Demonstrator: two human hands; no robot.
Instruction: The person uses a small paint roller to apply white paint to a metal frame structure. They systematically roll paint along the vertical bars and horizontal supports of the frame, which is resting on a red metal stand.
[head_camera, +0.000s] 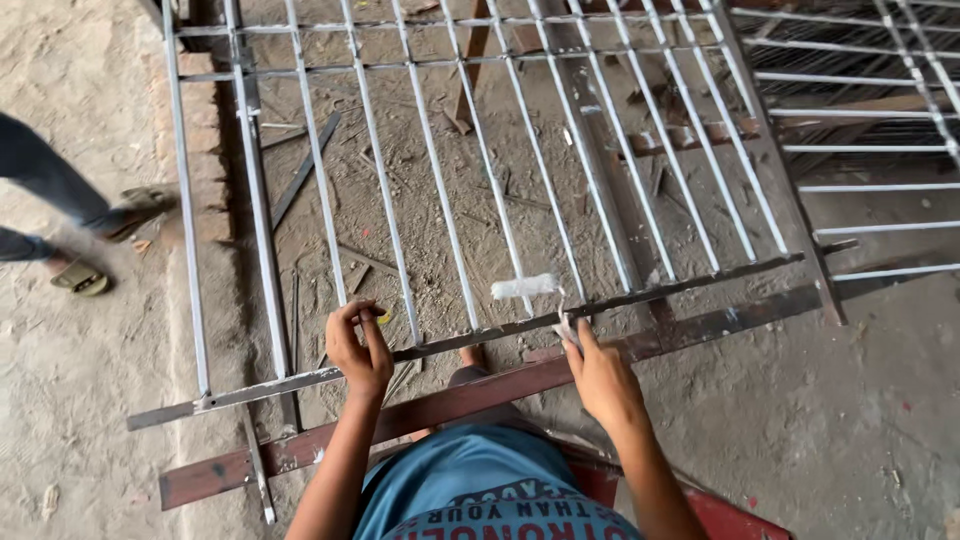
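A metal grille (440, 160) of long grey-painted bars lies flat over the dirt floor, resting on rusty brown cross pieces (470, 395). My left hand (358, 345) is curled over the grille's near frame bar, and something small and yellow shows by its fingertips. My right hand (600, 375) grips the handle of a small paint roller (527, 287), whose white sleeve lies across one of the bars just above the near frame bar. The handle is mostly hidden by my fingers.
Another person's legs in dark trousers and sandals (80, 277) stand at the left edge. A second grille (880, 130) lies at the right. Bricks (205, 150) line the left side. Scrap metal strips litter the dirt under the bars. Something red (720, 515) sits at bottom right.
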